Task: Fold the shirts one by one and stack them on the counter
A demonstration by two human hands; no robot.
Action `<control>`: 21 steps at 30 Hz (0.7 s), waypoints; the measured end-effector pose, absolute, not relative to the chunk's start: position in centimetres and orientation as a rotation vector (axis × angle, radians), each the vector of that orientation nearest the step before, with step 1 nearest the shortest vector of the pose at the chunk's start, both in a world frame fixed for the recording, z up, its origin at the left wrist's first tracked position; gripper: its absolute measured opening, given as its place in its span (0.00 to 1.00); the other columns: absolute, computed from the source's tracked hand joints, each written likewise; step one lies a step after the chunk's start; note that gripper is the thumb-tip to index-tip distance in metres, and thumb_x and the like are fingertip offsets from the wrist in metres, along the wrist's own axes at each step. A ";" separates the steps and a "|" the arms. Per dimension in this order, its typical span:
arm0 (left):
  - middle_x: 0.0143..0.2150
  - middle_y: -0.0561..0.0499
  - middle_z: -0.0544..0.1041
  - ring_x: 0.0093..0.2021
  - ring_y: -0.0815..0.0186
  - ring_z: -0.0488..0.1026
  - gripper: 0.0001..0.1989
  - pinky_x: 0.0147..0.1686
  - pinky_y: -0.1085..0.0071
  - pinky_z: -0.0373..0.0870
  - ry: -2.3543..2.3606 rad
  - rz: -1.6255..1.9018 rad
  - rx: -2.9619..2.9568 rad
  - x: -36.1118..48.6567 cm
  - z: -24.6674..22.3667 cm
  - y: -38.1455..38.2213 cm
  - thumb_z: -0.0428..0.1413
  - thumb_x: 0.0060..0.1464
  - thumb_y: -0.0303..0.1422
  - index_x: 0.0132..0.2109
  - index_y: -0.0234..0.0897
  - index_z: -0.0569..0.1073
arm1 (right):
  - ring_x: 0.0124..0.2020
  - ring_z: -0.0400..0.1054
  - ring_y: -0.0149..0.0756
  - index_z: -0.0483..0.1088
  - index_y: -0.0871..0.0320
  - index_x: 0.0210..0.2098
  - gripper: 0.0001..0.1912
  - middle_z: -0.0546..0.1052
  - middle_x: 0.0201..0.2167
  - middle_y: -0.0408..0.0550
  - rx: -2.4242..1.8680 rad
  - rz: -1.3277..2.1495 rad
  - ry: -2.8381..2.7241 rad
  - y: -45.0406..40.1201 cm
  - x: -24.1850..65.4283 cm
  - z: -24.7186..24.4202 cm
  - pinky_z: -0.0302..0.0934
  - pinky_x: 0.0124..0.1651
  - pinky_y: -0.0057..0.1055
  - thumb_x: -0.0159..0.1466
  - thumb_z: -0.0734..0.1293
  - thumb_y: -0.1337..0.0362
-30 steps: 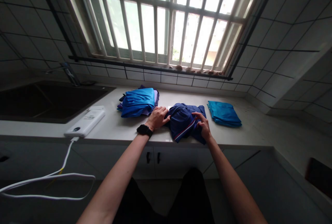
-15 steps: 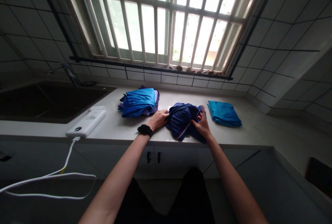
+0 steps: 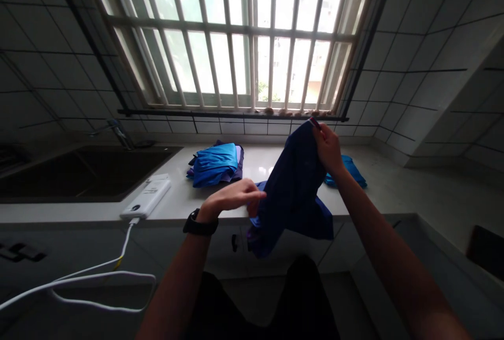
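- Right hand (image 3: 328,150): I read the fingers pinched together on the top edge of the navy garment (image 3: 291,188).
- Left hand (image 3: 232,198): fingers extended, tips at the garment's side; I cannot tell if they grip.
- Garment: hangs lifted above the white counter (image 3: 181,198), between the folded blue stack (image 3: 214,166) and teal stack (image 3: 348,172).

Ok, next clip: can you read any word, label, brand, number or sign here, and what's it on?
Nothing can be read in this view.
White power bank: a printed label on its top, too small to read.
Black wristwatch: no readable display shows.
Navy garment, held up by the right hand: no legible text shows.
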State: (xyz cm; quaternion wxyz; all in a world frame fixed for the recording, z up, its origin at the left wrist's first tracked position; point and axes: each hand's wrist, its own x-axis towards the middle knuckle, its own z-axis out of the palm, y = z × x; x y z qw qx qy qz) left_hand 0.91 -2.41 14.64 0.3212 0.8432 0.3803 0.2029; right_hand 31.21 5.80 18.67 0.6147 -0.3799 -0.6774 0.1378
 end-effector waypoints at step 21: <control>0.33 0.54 0.78 0.35 0.65 0.73 0.12 0.35 0.72 0.69 0.988 1.754 1.676 4.5 19.9 -4.5 0.63 0.55 0.41 0.39 0.35 0.78 | 0.39 0.77 0.39 0.79 0.61 0.42 0.27 0.82 0.37 0.46 -0.775 1.396 -2.499 -0.6 28.2 21.9 0.74 0.41 0.33 0.51 0.82 0.50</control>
